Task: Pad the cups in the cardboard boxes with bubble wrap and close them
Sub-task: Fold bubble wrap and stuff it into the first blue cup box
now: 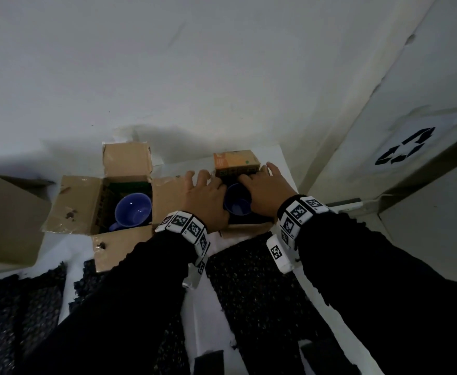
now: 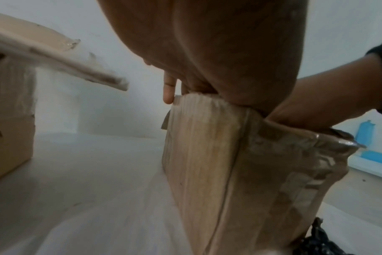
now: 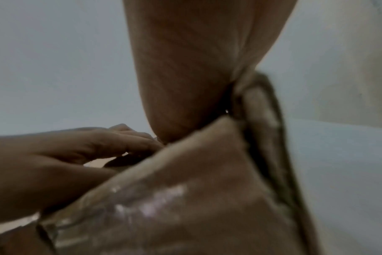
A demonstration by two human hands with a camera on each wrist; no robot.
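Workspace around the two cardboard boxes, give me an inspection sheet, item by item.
Surface: white tabletop, dim light.
Job's things: left open brown cardboard box holds a blue ceramic cup, no padding seen; right open cardboard box holds a second blue cup; black bubble wrap sheets lie nearer the person.
Clutter: small orange carton behind right box; another cardboard piece far left.
Grippers: left hand and right hand at the right box's top, fingers spread.
Cables: nothing seen.
Surroundings: white wall; recycling symbol at right.
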